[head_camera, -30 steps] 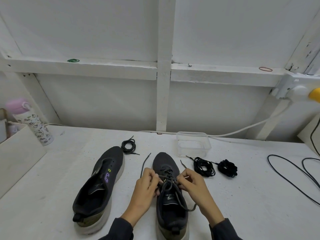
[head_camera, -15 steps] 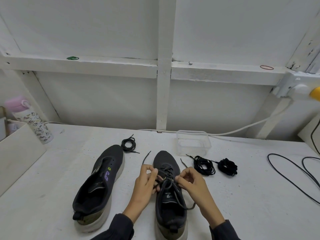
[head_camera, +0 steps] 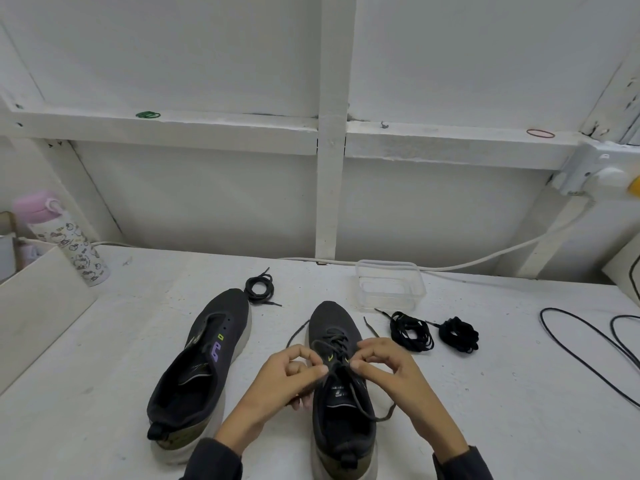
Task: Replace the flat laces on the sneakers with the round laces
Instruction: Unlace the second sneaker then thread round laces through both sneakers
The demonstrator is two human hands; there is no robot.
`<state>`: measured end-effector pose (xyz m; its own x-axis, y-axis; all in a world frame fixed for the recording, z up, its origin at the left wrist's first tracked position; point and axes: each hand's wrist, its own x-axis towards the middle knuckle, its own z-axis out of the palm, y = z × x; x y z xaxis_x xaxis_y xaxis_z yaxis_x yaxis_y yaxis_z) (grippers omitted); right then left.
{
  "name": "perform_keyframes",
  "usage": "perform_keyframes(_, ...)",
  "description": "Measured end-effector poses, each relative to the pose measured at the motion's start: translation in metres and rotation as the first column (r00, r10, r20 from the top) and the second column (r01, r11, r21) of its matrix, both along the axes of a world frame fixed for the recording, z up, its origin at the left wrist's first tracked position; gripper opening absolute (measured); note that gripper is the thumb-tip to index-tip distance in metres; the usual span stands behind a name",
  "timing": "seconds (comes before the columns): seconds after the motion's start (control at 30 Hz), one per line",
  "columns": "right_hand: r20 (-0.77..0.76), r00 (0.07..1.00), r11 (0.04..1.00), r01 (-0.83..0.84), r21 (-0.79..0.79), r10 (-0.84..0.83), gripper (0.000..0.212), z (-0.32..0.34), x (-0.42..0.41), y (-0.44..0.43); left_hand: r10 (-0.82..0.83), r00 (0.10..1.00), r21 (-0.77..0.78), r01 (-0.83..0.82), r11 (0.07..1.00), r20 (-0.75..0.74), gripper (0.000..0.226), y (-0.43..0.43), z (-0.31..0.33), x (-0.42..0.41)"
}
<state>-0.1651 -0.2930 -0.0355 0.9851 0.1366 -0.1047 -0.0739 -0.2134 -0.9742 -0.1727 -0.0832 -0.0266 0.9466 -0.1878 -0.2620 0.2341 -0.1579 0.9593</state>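
Note:
Two dark grey sneakers lie on the white table. The left sneaker (head_camera: 204, 362) has no lace in it. The right sneaker (head_camera: 337, 403) is laced with a dark lace (head_camera: 360, 400) whose loop hangs over its right side. My left hand (head_camera: 291, 372) and my right hand (head_camera: 384, 367) both pinch that lace at the knot over the tongue. A coiled lace (head_camera: 259, 289) lies beyond the left sneaker's toe. Two black lace bundles (head_camera: 412, 332) (head_camera: 459, 334) sit right of the right sneaker.
A clear plastic tub (head_camera: 389, 284) stands behind the right sneaker. A pink-lidded bottle (head_camera: 69, 240) and a white box (head_camera: 38, 306) are at the left. Black cables (head_camera: 588, 344) loop across the table at the right. A white cable (head_camera: 502, 252) runs along the wall.
Both hands have shifted slightly along the lace at the knot, fingertips now closer together over the tongue. The sneakers have not moved.

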Motion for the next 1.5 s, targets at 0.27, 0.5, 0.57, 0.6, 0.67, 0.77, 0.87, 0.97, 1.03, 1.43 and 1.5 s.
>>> perform_keyframes(0.27, 0.030, 0.999, 0.991, -0.014, -0.132, 0.018, 0.012, 0.001, 0.006, 0.006, 0.024, 0.996, 0.127, -0.034, 0.991, 0.083, 0.017, -0.015, 0.004, 0.002)
perform_keyframes(0.5, -0.092, 0.995, 0.999, 0.051, 0.019, -0.049, 0.017, -0.011, 0.004, 0.004, 0.077, 0.993, -0.049, -0.082, 0.995, -0.088, 0.017, -0.017, -0.003, -0.003)
perform_keyframes(0.57, -0.175, 0.982, 0.988, 0.092, 0.126, -0.069, 0.015, -0.011, 0.002, 0.003, 0.109, 0.985, -0.102, -0.122, 0.987, -0.131, 0.018, -0.019, -0.004, -0.005)
perform_keyframes(0.6, -0.200, 0.977, 0.981, 0.109, 0.163, -0.075, 0.021, -0.011, 0.002, 0.002, 0.116, 0.983, -0.111, -0.132, 0.985, -0.140, 0.018, -0.020, -0.004, -0.006)
perform_keyframes(0.67, -0.213, 0.974, 0.979, 0.119, 0.164, -0.083, 0.019, -0.010, 0.004, 0.002, 0.128, 0.985, -0.081, -0.138, 0.987, -0.116, 0.017, -0.021, -0.003, -0.005)
perform_keyframes(0.77, -0.170, 0.983, 0.993, 0.087, 0.080, -0.073, 0.013, -0.009, 0.006, 0.005, 0.137, 0.990, 0.008, -0.137, 0.991, -0.026, 0.019, -0.022, -0.002, -0.002)
perform_keyframes(0.87, -0.074, 0.995, 0.997, 0.060, -0.039, -0.063, 0.017, -0.008, 0.005, 0.009, 0.095, 0.994, 0.076, -0.099, 0.992, 0.058, 0.020, -0.021, -0.003, 0.001)
perform_keyframes(0.97, -0.061, 0.997, 0.998, 0.039, -0.056, -0.042, 0.017, -0.009, 0.007, 0.006, 0.081, 0.993, 0.095, -0.090, 0.991, 0.088, 0.014, -0.019, -0.008, 0.002)
perform_keyframes(1.03, -0.093, 0.995, 0.999, 0.039, -0.006, -0.039, 0.020, -0.012, 0.008, 0.003, 0.092, 0.993, 0.085, -0.098, 0.992, 0.071, 0.013, -0.019, -0.012, 0.001)
perform_keyframes(1.43, -0.085, 0.989, 0.992, 0.124, 0.006, -0.123, 0.017, -0.010, 0.003, 0.008, 0.253, 0.967, -0.064, -0.251, 0.966, 0.035, 0.013, -0.018, -0.009, 0.004)
perform_keyframes(1.5, -0.036, 0.996, 0.997, 0.075, -0.034, -0.077, 0.017, -0.007, 0.002, 0.010, 0.228, 0.973, -0.024, -0.227, 0.974, 0.049, 0.018, -0.018, -0.009, 0.005)
